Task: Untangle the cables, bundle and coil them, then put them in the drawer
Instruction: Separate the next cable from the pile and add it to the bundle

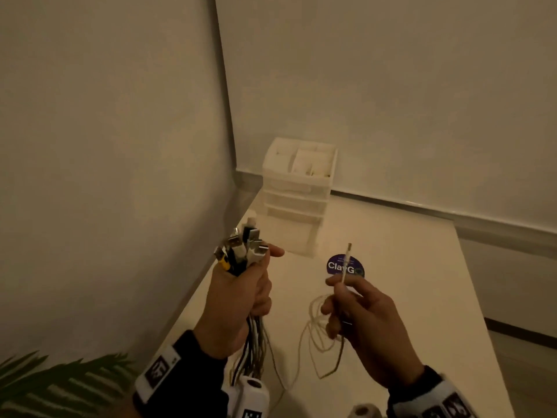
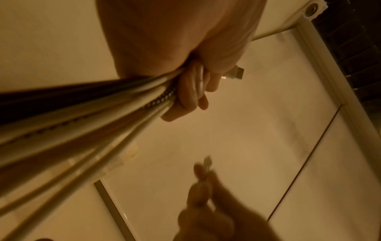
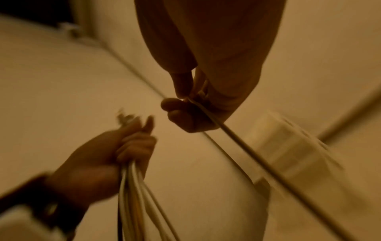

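Cable bundle (image 1: 251,342) lower ends cut off.

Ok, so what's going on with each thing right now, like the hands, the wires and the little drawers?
Left hand: fist round the cable bundle.
Cable bundle: gathered, plugs up, tails hanging.
Right hand: pinching the thin white cable.
Thin white cable: tip up, rest in loose loops.
Drawer organizer: on the table, drawers look shut.
Purple sticker: flat on the table.
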The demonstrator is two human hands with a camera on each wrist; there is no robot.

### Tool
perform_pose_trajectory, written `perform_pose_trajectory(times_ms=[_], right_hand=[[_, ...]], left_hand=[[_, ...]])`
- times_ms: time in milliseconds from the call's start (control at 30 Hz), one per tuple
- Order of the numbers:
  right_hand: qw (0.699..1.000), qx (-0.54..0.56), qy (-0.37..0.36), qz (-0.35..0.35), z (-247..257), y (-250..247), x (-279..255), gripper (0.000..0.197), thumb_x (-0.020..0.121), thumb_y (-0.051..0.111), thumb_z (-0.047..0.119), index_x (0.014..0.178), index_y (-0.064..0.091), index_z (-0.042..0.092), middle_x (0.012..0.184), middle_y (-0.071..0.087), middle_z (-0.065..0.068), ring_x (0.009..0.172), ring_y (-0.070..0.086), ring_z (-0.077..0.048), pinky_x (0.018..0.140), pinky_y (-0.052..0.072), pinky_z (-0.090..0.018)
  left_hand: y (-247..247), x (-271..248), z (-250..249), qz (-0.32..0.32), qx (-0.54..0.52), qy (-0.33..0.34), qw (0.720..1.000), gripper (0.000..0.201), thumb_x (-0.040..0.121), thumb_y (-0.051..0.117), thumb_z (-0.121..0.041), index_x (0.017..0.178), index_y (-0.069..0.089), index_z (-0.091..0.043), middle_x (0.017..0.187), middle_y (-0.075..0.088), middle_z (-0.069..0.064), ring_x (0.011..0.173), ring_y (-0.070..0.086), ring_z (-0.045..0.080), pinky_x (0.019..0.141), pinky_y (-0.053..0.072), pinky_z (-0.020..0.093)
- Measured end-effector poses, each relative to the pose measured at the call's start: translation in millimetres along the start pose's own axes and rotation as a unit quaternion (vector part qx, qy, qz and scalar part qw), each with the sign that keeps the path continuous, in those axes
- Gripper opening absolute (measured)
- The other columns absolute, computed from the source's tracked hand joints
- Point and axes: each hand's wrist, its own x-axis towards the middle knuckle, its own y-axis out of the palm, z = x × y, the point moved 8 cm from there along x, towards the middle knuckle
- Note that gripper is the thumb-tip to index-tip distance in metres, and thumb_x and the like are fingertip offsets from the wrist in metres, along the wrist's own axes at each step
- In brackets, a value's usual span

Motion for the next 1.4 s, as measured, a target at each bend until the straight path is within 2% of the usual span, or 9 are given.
perform_pose_trajectory(times_ms=[133, 367, 533, 700, 767, 967, 1133, 1300, 1400], right_hand=[[0.962, -0.236, -0.137, 0.011, 35.8, 35.8, -7.6, 0.018, 0.096, 0.052, 0.024, 0.099, 0.066, 0.034, 0.067, 0.067, -0.004, 0.052, 0.055, -0.015, 0.055, 0.050, -0.034], [0.941, -0.261, -0.215, -0.019, 42.0, 45.9, -4.9, 0.028, 0.095, 0.054, 0.025, 0.094, 0.062, 0.051, 0.065, 0.065, 0.006, 0.052, 0.056, -0.005, 0.054, 0.045, -0.016], [0.849, -0.408, -0.332, -0.058, 50.6, 58.7, -5.3, 0.016, 0.092, 0.056, 0.019, 0.084, 0.069, 0.024, 0.052, 0.047, 0.023, 0.055, 0.053, 0.008, 0.058, 0.040, -0.002], [0.809, -0.496, -0.314, 0.014, 40.1, 74.8, -6.9, 0.030, 0.097, 0.038, 0.039, 0.092, 0.064, 0.023, 0.074, 0.066, 0.009, 0.061, 0.058, -0.008, 0.055, 0.045, -0.013], [0.817, -0.489, -0.305, 0.034, 35.8, 76.0, -15.6, 0.037, 0.097, 0.031, 0.048, 0.099, 0.062, 0.027, 0.077, 0.065, 0.010, 0.066, 0.059, -0.012, 0.060, 0.050, -0.027], [0.915, -0.341, -0.166, 0.138, -46.0, 28.6, -6.1, 0.029, 0.094, 0.042, 0.050, 0.093, 0.065, 0.032, 0.058, 0.053, 0.009, 0.054, 0.052, -0.006, 0.057, 0.041, -0.019], [0.907, -0.399, -0.029, 0.127, -118.5, -39.9, 14.9, 0.023, 0.098, 0.048, 0.036, 0.081, 0.063, 0.032, 0.060, 0.054, 0.012, 0.057, 0.049, -0.001, 0.064, 0.043, -0.023], [0.893, -0.440, -0.021, 0.090, -86.4, -54.1, 34.9, 0.037, 0.095, 0.048, 0.041, 0.063, 0.057, 0.024, 0.059, 0.056, 0.011, 0.056, 0.050, -0.001, 0.066, 0.044, -0.028], [0.870, -0.469, -0.086, 0.125, -32.1, -16.9, 37.8, 0.036, 0.096, 0.050, 0.041, 0.064, 0.056, 0.026, 0.059, 0.058, 0.010, 0.055, 0.054, -0.008, 0.060, 0.047, -0.026]], left_hand=[[27.4, 1.1, 6.8, 0.024, -0.012, -0.025, 0.999, 0.040, 0.076, 0.065, -0.037, 0.101, 0.066, -0.007, 0.055, 0.026, 0.007, 0.042, 0.019, 0.013, 0.043, 0.019, 0.021], [33.3, 6.7, 9.4, 0.007, -0.015, -0.029, 0.999, 0.050, 0.070, 0.070, -0.044, 0.104, 0.067, -0.007, 0.060, 0.033, 0.007, 0.041, 0.022, 0.011, 0.042, 0.018, 0.021], [31.4, 8.0, 12.9, -0.007, 0.020, -0.029, 0.999, 0.042, 0.066, 0.076, -0.034, 0.093, 0.070, -0.003, 0.064, 0.045, 0.013, 0.035, 0.030, 0.009, 0.036, 0.026, 0.017], [19.5, 10.5, 10.3, -0.097, 0.037, -0.009, 0.995, 0.013, 0.082, 0.071, -0.022, 0.070, 0.072, -0.017, 0.065, 0.064, 0.006, 0.040, 0.043, 0.009, 0.037, 0.032, 0.019], [5.9, 15.2, 2.2, -0.131, 0.001, 0.016, 0.991, 0.027, 0.086, 0.067, -0.022, 0.059, 0.067, -0.020, 0.062, 0.055, 0.007, 0.043, 0.040, 0.010, 0.039, 0.031, 0.022], [-20.6, 28.0, -40.1, -0.081, -0.132, 0.013, 0.988, 0.041, 0.090, 0.054, -0.035, 0.054, 0.045, -0.018, 0.057, 0.053, -0.001, 0.047, 0.052, 0.012, 0.056, 0.056, 0.034], [-48.8, 31.5, -77.7, -0.027, -0.103, 0.028, 0.994, 0.044, 0.092, 0.049, -0.040, 0.056, 0.033, -0.021, 0.052, 0.025, -0.007, 0.034, 0.020, 0.004, 0.036, 0.014, 0.020], [-24.6, 14.3, -54.5, 0.065, 0.132, 0.042, 0.988, 0.020, 0.081, 0.073, -0.022, 0.066, 0.065, -0.011, 0.059, 0.048, 0.021, 0.034, 0.027, 0.012, 0.039, 0.020, 0.020], [4.1, 9.7, -23.1, 0.081, 0.259, 0.046, 0.961, 0.005, 0.078, 0.078, -0.018, 0.082, 0.076, -0.018, 0.075, 0.075, -0.006, 0.053, 0.061, 0.004, 0.049, 0.043, 0.017]])
